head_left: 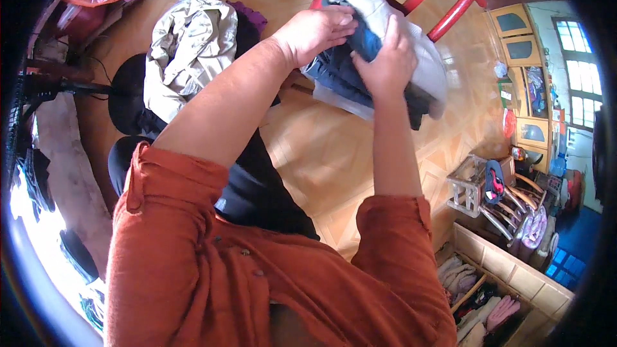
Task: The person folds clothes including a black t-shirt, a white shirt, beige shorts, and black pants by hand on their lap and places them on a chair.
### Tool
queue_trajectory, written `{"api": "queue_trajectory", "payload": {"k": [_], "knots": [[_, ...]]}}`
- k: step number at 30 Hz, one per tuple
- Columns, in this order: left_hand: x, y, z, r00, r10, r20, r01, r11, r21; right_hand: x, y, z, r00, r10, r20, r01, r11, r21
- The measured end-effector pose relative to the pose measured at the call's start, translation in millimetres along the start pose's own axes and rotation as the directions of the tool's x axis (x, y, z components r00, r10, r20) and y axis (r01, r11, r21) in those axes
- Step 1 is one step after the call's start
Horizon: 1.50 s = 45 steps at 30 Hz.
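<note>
A stack of folded clothes lies at the far middle, dark blue jeans [337, 76] on top of white cloth. Over the stack's right side hangs a thick white garment [421, 51]. My left hand [321, 31] lies with its fingers stretched out against a small blue garment [367, 40]. From the other side my right hand [391, 61] rests on the same blue garment, thumb and fingers apart. Part of that garment is hidden between the two hands. To the left, a crumpled cream garment [193, 45] lies heaped on dark cloth.
Beyond the stack stands a red chair frame [443, 6]. At the lower right is an open wooden box [514, 276] with clothes in it. A wooden chair [466, 183] and cabinets [519, 48] stand at right. A black stand arm [71, 85] reaches in from the left.
</note>
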State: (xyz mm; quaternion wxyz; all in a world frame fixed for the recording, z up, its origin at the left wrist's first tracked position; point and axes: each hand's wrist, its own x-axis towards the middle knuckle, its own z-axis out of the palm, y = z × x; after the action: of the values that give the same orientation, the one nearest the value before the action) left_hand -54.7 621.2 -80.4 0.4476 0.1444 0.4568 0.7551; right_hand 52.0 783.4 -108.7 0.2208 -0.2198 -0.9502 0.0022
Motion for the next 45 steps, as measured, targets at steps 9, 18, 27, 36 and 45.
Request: {"api": "queue_trajectory", "payload": {"k": [9,18,27,36,45], "knots": [[-48.9,-122.8,0.5,0.944,-0.316,-0.098,0.324,0.943,0.080,48.6,61.3,-16.9,0.982,0.109,0.153,-0.172,0.851,0.497],[-30.9,-115.1,13.3,0.979,-0.202,-0.020,0.201,0.978,-0.062,45.9,64.5,-10.6,0.986,0.098,0.132,-0.152,0.849,0.506],[-13.7,-117.2,18.4,0.990,0.079,0.114,-0.126,0.857,0.499,52.8,72.5,-17.4,0.967,0.107,0.231,-0.237,0.713,0.660],[1.3,-130.5,28.4,0.952,0.196,0.235,-0.295,0.791,0.535,59.0,101.0,-2.7,0.953,0.141,0.268,-0.298,0.591,0.750],[-24.8,-123.7,1.3,0.948,0.272,0.165,-0.308,0.659,0.686,50.4,52.8,-1.3,0.951,0.143,0.273,-0.293,0.699,0.653]]}}
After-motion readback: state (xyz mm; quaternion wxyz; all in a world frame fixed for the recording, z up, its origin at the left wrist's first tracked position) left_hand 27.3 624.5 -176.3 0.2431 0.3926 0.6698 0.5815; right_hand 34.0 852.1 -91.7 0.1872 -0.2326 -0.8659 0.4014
